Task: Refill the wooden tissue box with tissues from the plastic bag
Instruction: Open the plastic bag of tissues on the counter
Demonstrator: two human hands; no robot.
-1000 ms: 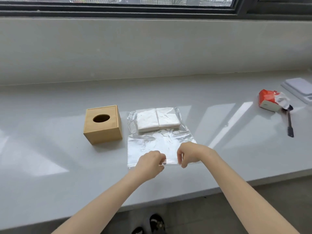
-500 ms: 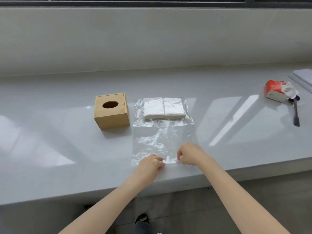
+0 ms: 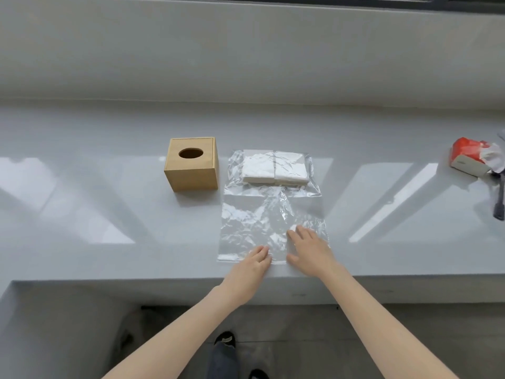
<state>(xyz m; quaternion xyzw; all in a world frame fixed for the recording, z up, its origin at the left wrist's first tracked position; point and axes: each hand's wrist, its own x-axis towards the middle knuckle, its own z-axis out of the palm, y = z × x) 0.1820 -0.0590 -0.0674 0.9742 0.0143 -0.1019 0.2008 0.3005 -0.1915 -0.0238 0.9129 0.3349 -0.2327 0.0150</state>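
A clear plastic bag (image 3: 257,217) lies flat on the grey counter (image 3: 109,214). Two white tissue stacks (image 3: 274,168) sit side by side inside its far end. The wooden tissue box (image 3: 191,166), with an oval hole on top, stands just left of the bag. My left hand (image 3: 250,265) rests flat on the bag's near edge, fingers extended. My right hand (image 3: 308,250) lies flat on the bag's near right part, fingers spread. Neither hand holds anything.
A red and white tissue packet (image 3: 470,160) lies at the far right, with a dark tool (image 3: 498,195) beside it at the frame edge. A wall rises behind the counter. The counter's front edge runs just under my wrists.
Both hands have gone from pinching the bag's near edge to lying flat on it with fingers out. The right hand has slid a little further onto the bag. The camera tilted down.
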